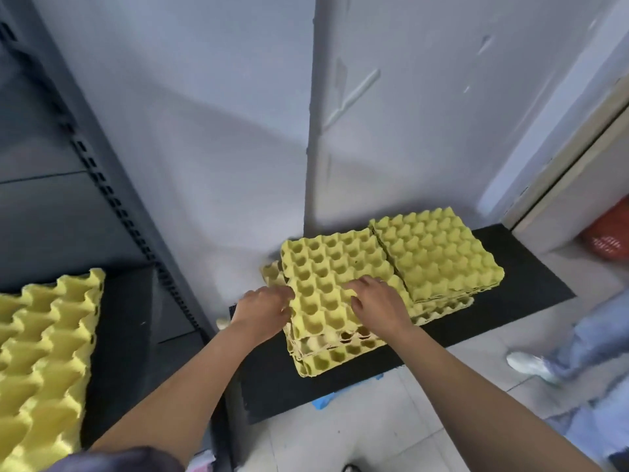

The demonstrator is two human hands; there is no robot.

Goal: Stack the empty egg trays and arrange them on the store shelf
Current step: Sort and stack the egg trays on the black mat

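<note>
While the top tray lies cups-up on the near stack, it is gripped at its left edge by the left hand, whose fingers are curled round the rim. The right hand is laid on top of the same tray, near its middle, with bent fingers dipped into the cups. Whether a ridge is pinched there or only pressed cannot be told.

The near stack is set on a black mat on the tiled floor, close to a pale wall. Its lower trays are skewed, so that edges stick out at the front and at the left. Just beside it on the right, touching it, a far stack is seen on the same mat, turned bumps-up and partly resting on a tray that pokes out beneath. Something blue shows from under the mat's front edge.

At the left, 1 more yellow tray, the shelf tray, lies bumps-up on a dark shelf, well apart from both stacks. A slotted metal post rises beside the shelf.

At the right edge, another person's trouser leg and white shoe are seen, blurred, and a red bag lies behind them.
</note>
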